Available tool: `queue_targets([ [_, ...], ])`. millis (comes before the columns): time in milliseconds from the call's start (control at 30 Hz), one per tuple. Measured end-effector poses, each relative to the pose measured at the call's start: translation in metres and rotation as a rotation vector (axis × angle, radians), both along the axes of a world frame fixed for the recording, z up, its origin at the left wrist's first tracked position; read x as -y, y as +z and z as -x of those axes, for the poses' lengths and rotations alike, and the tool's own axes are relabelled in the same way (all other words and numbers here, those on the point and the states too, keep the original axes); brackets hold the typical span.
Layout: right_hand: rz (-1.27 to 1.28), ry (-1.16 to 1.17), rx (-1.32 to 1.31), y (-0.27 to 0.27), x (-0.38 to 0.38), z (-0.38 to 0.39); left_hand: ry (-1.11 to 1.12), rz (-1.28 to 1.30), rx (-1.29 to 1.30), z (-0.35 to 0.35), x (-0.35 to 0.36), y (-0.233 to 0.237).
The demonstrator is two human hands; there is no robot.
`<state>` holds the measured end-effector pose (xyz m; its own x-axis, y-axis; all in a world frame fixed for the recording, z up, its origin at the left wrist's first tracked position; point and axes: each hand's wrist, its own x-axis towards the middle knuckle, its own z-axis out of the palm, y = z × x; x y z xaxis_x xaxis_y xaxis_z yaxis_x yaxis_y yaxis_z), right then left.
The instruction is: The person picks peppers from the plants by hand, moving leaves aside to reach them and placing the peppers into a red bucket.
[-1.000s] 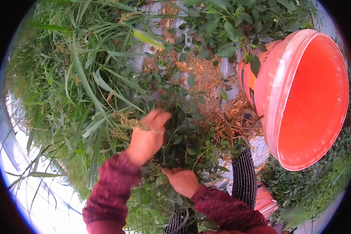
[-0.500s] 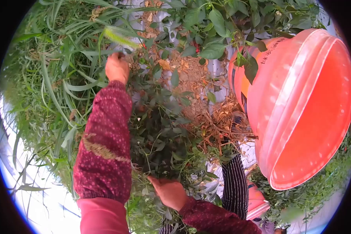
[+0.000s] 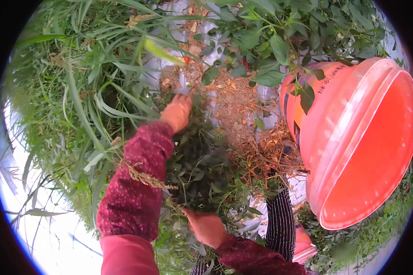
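Observation:
My left hand reaches over the far side of a dark, leafy plant that looks like a pepper plant. Its fingers are stretched forward, slightly blurred, their tips among the leaves; I see nothing held in them. My right hand is at the near side of the same plant. One digit points out along the stems, while the other fingers are hidden by foliage. A dry seed head lies across my left sleeve.
A large red bucket lies tipped at the right, mouth towards me. Another pepper plant overhangs it. Tall grass crowds the left. Dry leaves and twigs cover soil beside the bucket. A striped trouser leg stands below, near another red container.
My left hand has moved from the grass edge to the right and nearer, onto the plant's far side, its fingers now extended. My right hand stays at the plant; the view shifts slightly.

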<state>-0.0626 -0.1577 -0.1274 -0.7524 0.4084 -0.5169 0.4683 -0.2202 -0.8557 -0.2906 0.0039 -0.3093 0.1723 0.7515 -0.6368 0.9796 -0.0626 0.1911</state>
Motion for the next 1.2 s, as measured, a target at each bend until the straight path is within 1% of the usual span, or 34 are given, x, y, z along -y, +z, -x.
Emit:
queue_targets([
  [67,-0.014,-0.011,-0.010,0.000,0.001,0.001,-0.097,-0.115,-0.013,-0.005,0.008,0.011],
  [100,-0.025,-0.022,-0.011,-0.001,0.002,0.001,-0.095,-0.118,-0.015,-0.005,0.007,0.011],
  [167,-0.028,-0.001,0.006,0.000,0.002,0.003,0.022,-0.101,-0.012,-0.006,0.004,0.008],
  [200,-0.029,0.019,0.026,0.000,0.001,0.002,0.026,-0.101,-0.009,-0.012,0.002,0.012],
  [267,-0.009,0.045,0.031,0.001,-0.001,0.001,0.068,0.016,-0.102,-0.026,-0.004,0.027],
  [300,0.004,0.067,0.030,0.001,-0.001,0.002,0.068,0.021,-0.103,-0.027,0.000,0.030],
  [367,-0.003,0.071,0.029,0.001,0.000,0.003,0.207,-0.021,-0.099,-0.027,0.011,0.040],
  [400,-0.018,0.075,0.032,0.001,0.000,0.003,0.350,0.042,-0.094,-0.028,0.011,0.049],
  [433,-0.018,0.073,0.033,0.001,0.000,0.003,0.348,0.041,-0.093,-0.024,0.020,0.047],
  [500,-0.014,0.063,0.027,-0.001,0.001,0.003,0.594,0.086,0.141,-0.016,0.036,0.044],
  [533,-0.013,0.062,0.028,-0.001,0.000,0.003,0.640,0.168,0.187,-0.018,0.043,0.048],
  [567,-0.005,0.069,0.033,0.001,-0.002,0.003,0.640,0.171,0.188,-0.018,0.047,0.048],
  [633,0.005,0.077,0.036,0.001,-0.004,0.003,0.701,-0.159,0.398,-0.012,0.055,0.044],
  [667,0.038,0.074,0.030,0.001,-0.004,0.003,0.708,-0.311,0.334,0.000,0.051,0.039],
  [700,0.072,0.072,0.023,0.001,-0.004,0.003,1.033,-0.173,0.291,0.005,0.028,0.060],
  [733,0.071,0.075,0.023,0.000,-0.002,0.003,1.190,-0.254,0.395,0.036,0.038,0.035],
  [767,0.006,0.041,0.023,-0.001,0.001,0.003,1.218,-0.350,0.236,0.058,0.039,0.025],
  [800,-0.059,0.007,0.023,-0.002,0.003,0.003,1.483,-0.206,0.214,0.074,0.038,0.026],
  [833,-0.058,0.007,0.025,-0.003,0.003,0.003,1.321,-0.291,0.065,0.144,0.083,-0.039],
  [900,0.012,-0.023,-0.020,-0.003,0.002,0.001,1.883,-0.338,0.373,0.152,0.085,-0.039],
  [933,0.007,-0.020,-0.016,-0.003,0.001,0.001,1.887,-0.338,0.380,0.152,0.082,-0.048],
  [1100,0.007,0.007,0.014,-0.001,0.001,-0.001,0.783,-0.361,0.528,0.142,0.088,-0.130],
  [1133,0.005,0.014,0.017,-0.002,0.000,-0.002,0.791,-0.364,0.529,0.138,0.089,-0.138],
  [1200,0.066,0.020,0.011,-0.001,0.000,-0.001,0.923,-0.234,0.723,0.126,0.090,-0.148],
])
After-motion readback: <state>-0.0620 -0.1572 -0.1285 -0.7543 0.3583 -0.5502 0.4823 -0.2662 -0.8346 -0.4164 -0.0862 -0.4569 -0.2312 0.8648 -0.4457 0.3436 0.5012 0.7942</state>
